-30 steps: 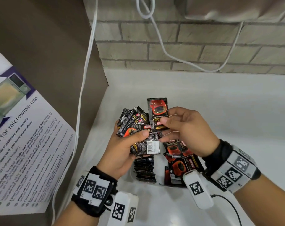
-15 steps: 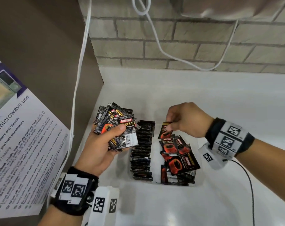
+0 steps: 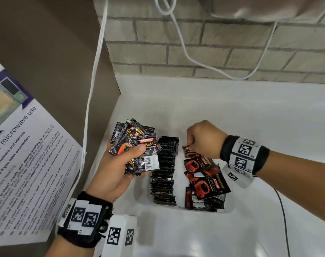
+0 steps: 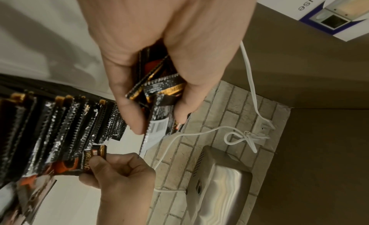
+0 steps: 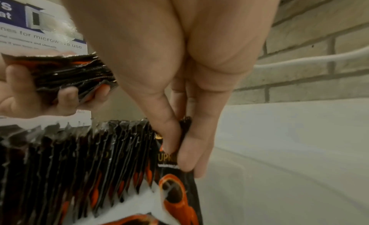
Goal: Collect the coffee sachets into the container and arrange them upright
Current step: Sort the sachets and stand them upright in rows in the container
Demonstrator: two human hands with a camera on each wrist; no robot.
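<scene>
My left hand [image 3: 120,162] grips a fanned bundle of black and red coffee sachets [image 3: 137,145] [image 4: 159,92] above the counter, thumb pressed on top. To its right a clear container [image 3: 226,210] holds a tight upright row of sachets [image 3: 164,169] [image 5: 83,157] on its left side and looser, leaning sachets [image 3: 206,182] on its right side. My right hand [image 3: 204,140] pinches the top edge of one sachet [image 3: 188,152] [image 5: 175,178] [image 4: 87,162] at the far end of the right side, standing it between thumb and fingers [image 5: 167,133].
A white counter [image 3: 232,112] runs back to a brick wall [image 3: 195,52] with dangling white cables [image 3: 91,101]. A brown side panel carries a microwave notice sheet [image 3: 24,164] on the left. A metal fixture [image 4: 217,185] hangs on the wall above.
My right hand has carried one sachet from the left hand's bundle down into the right side of the container. The left hand has drawn left with the bundle.
</scene>
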